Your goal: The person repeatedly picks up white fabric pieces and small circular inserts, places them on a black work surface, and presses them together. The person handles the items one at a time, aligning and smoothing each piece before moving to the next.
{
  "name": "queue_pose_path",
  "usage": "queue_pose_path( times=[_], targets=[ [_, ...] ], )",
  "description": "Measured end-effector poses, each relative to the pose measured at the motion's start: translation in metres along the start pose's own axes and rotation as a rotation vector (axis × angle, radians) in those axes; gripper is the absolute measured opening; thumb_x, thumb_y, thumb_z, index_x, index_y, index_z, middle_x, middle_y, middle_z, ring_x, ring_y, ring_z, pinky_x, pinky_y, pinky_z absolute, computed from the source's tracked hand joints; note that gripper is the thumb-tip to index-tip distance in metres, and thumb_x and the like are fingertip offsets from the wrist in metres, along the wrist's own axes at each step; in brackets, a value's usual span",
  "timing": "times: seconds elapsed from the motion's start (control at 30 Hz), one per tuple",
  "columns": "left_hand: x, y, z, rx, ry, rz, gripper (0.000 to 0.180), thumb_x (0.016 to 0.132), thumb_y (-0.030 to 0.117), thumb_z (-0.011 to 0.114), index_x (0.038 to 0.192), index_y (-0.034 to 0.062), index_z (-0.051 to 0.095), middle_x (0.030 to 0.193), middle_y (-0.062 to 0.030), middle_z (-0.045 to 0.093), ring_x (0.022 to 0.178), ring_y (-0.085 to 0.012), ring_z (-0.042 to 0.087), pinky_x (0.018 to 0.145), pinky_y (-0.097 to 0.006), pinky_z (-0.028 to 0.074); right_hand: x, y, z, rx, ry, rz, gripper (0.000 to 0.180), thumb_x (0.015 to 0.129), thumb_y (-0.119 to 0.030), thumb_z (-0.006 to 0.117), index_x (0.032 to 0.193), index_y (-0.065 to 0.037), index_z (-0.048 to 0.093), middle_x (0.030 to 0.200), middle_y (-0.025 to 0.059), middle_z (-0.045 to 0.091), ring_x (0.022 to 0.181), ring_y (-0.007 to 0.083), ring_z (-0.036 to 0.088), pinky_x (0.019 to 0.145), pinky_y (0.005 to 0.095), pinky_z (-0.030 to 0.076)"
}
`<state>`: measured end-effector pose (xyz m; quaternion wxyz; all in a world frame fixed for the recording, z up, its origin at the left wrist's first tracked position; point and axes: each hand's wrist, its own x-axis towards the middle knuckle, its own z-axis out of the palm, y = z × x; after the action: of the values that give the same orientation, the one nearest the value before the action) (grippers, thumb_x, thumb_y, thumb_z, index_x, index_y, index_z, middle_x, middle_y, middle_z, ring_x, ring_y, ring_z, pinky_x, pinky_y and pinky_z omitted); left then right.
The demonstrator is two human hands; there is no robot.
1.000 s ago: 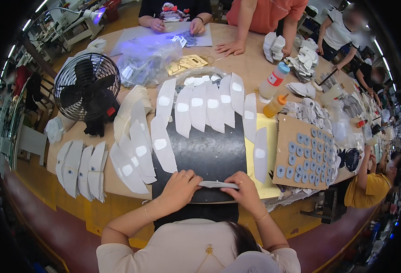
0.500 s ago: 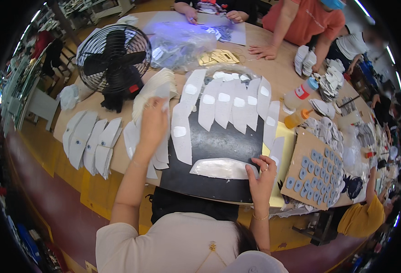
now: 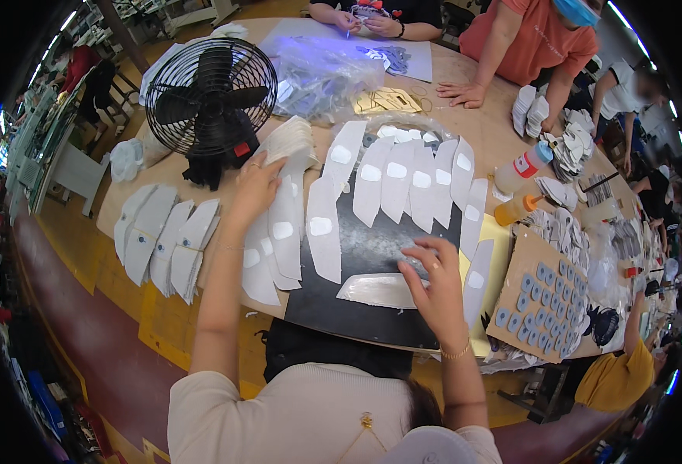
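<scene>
My left hand (image 3: 257,189) is at the lower edge of a thick stack of cream-white cut pieces (image 3: 288,141), fingers apart and nothing visibly held. Beneath and beside it overlap several pale grey pieces with small white patches (image 3: 282,230). On the black board (image 3: 372,243) lies a single curved piece with a glossy, translucent surface (image 3: 376,291). Above its right end is my right hand (image 3: 438,286), thumb and fingers spread, covering that end from view. A row of patched grey pieces (image 3: 396,189) fans out along the board's far side.
A black fan (image 3: 211,100) stands at the far left, near bundled pieces (image 3: 155,243). To the right are glue bottles (image 3: 523,166) and cardboard with blue-grey ovals (image 3: 538,294). Clear plastic bags (image 3: 325,81) lie beyond. Co-workers' hands (image 3: 462,94) rest across the table.
My right hand has lifted off the glossy piece's right end and moved slightly left, its fingers spreading. My left hand has shifted off a pale piece, uncovering white patches below. The view has shifted slightly.
</scene>
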<state>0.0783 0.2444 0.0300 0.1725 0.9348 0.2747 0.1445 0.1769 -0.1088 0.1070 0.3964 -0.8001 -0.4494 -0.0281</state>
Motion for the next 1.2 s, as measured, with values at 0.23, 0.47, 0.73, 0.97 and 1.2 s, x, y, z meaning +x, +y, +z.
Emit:
queue_pose_path(
  times=[0.23,0.47,0.73,0.97,1.2],
  targets=[
    [-0.017,0.018,0.004,0.13,-0.029,0.128,0.064,0.086,-0.002,0.056,0.143,0.0257,0.05,0.151,-0.019,0.04,0.142,-0.0397,0.033,0.111,-0.056,0.031,0.127,0.007,0.081,0.131,-0.144,-0.226,0.014,0.09,-0.009,0.06,0.1,-0.002,0.068,0.093,0.0148,0.064,0.089,0.033,0.061,0.082,0.0399,0.048],
    [-0.023,0.009,0.003,0.161,-0.056,0.193,0.059,0.086,-0.001,0.055,0.14,0.0237,0.053,0.155,-0.0135,0.036,0.143,-0.0362,0.032,0.111,-0.055,0.033,0.202,0.014,0.161,0.221,-0.331,-0.095,0.024,0.087,-0.02,0.068,0.102,-0.002,0.071,0.1,0.0155,0.066,0.093,0.0342,0.065,0.082,0.0398,0.051],
    [-0.026,0.012,-0.005,0.152,-0.133,0.17,0.058,0.084,-0.001,0.057,0.137,0.0245,0.057,0.158,-0.0092,0.031,0.146,-0.0348,0.028,0.114,-0.056,0.029,0.202,0.025,0.181,-0.12,-0.421,-0.404,0.033,0.077,-0.014,0.073,0.109,-0.01,0.073,0.108,0.0089,0.065,0.097,0.0285,0.065,0.083,0.0382,0.053],
    [-0.025,0.014,-0.004,0.143,-0.144,0.165,0.057,0.086,0.0,0.056,0.137,0.0245,0.056,0.159,-0.01,0.03,0.146,-0.0357,0.026,0.114,-0.057,0.027,0.19,0.023,0.174,-0.184,-0.357,-0.505,0.028,0.08,-0.012,0.07,0.108,-0.009,0.072,0.112,0.0076,0.066,0.095,0.0286,0.066,0.083,0.0381,0.053],
    [-0.026,0.01,-0.001,0.128,-0.132,0.176,0.054,0.087,0.002,0.056,0.137,0.0234,0.057,0.159,-0.0113,0.029,0.146,-0.0397,0.025,0.114,-0.059,0.027,0.189,0.018,0.175,-0.105,-0.372,-0.45,0.024,0.077,-0.01,0.073,0.1,-0.006,0.067,0.1,0.0071,0.061,0.09,0.0291,0.064,0.079,0.0411,0.052]
  ],
)
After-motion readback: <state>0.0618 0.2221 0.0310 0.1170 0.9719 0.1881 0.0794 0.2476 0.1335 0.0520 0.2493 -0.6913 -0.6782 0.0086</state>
